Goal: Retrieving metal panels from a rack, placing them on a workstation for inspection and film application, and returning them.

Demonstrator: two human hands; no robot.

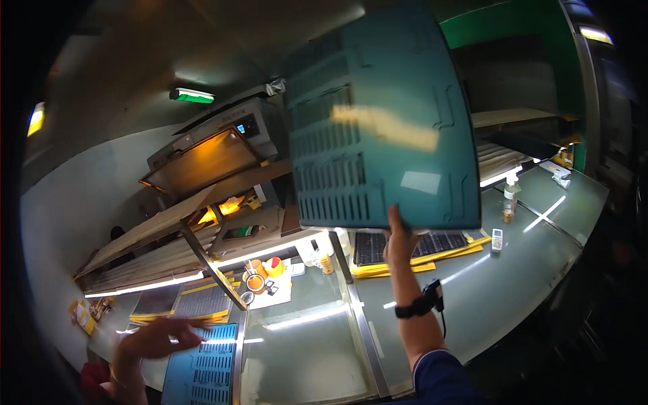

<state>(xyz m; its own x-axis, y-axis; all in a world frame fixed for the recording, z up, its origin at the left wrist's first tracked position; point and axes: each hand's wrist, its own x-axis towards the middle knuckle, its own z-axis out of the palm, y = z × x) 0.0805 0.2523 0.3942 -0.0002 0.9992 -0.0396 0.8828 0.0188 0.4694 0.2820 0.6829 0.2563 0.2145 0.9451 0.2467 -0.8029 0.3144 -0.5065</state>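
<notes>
My right hand (399, 244) grips the lower edge of a large teal panel (405, 74), thumb on the near face and the other fingers hidden behind it. The panel is raised and slightly tilted, with rows of dark slot-like marks on its left half, thin line patterns and bright reflections. A black strap (418, 307) circles my right wrist. At lower left, my left hand (156, 339) is somewhat blurred, fingers stretched to the right and holding nothing visible. Below it a similar blue panel (206, 371) lies on the glass-topped table; whether the hand touches it I cannot tell.
Yellow-edged dark sheets (422, 256) are stacked behind my right hand, more yellow-edged sheets (202, 300) at left. Tape rolls (256, 282) sit on white paper. A white remote (497, 240) and a bottle (511, 187) stand right. Lit shelving (196, 250) and a machine (250, 131) are beyond.
</notes>
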